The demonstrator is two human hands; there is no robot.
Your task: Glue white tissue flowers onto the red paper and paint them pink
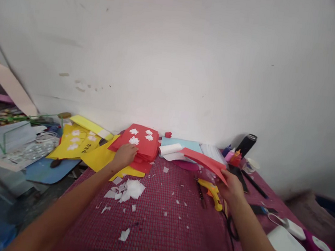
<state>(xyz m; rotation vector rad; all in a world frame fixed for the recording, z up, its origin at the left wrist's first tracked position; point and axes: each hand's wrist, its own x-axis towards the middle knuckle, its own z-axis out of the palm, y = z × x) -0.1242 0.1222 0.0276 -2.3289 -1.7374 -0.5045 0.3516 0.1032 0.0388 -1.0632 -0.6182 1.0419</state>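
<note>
My left hand is at the near edge of a stack of red paper, its fingers closed on the top red sheet, which carries several white paper flowers. Between the fingers of my right hand is another red paper sheet, raised above the table and seen nearly edge-on. Yellow paper lies beneath and beside the stack. White paper scraps form a small heap below my left hand.
A yellow glue gun lies under my right hand, its dark cord trailing nearer. Behind stand a black can and small coloured bottles. A white roll and light-blue sheets lie by the wall. Yellow cards are at left.
</note>
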